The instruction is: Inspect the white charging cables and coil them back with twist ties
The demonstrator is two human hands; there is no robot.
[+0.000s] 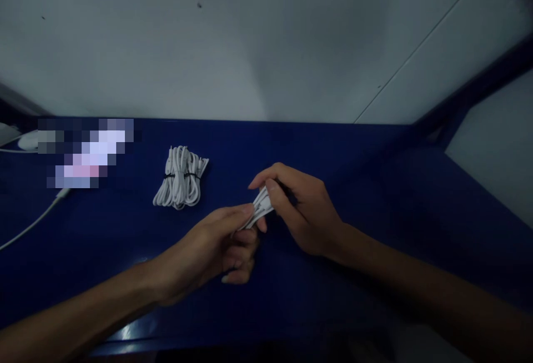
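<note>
Between my two hands is a folded bundle of white cable point(261, 205), held above the blue table. My left hand point(220, 241) pinches its lower left end between thumb and fingers. At the upper right end, my right hand point(297, 205) grips the same bundle, thumb on top. Part of the bundle is hidden by the fingers, so I cannot tell whether a tie goes round it. To the left, several coiled white cables point(180, 177) lie together on the table, with black ties around their middles.
The blue table point(125, 230) runs up to a pale wall point(166, 46). At the left lies a blurred-out bright object point(89, 157) with a white cord point(37, 224) leading from it. A white item point(28, 140) sits at the far left. A blue frame bar point(470, 91) slopes at the right.
</note>
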